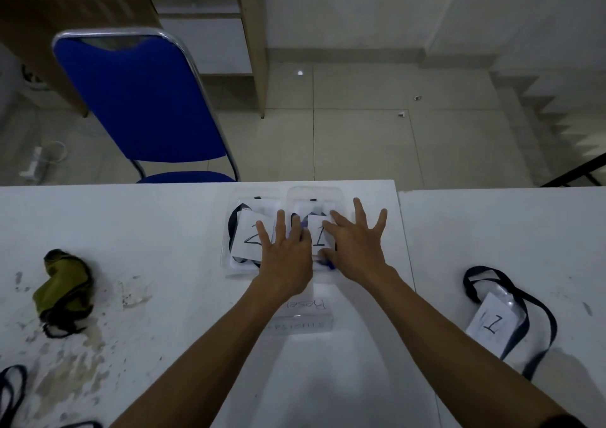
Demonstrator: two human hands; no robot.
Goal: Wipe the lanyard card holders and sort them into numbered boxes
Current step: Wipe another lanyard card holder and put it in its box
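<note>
While two clear boxes sit side by side at the far edge of the white table (164, 231), the left box (229, 257) shows a "2" card and the right box (341, 198) a "1" card. Both hands lie flat with fingers spread, gripping nothing: left hand (285, 260) across both boxes, right hand (355, 247) on the right one. Another card holder (492, 319) marked "1" lies near right; a green cloth (62, 290) lies left.

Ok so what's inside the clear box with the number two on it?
The box marked 2 holds a paper card with a handwritten 2 and loops of dark lanyard strap. The left hand covers its right side, so whatever lies there is hidden.
</note>
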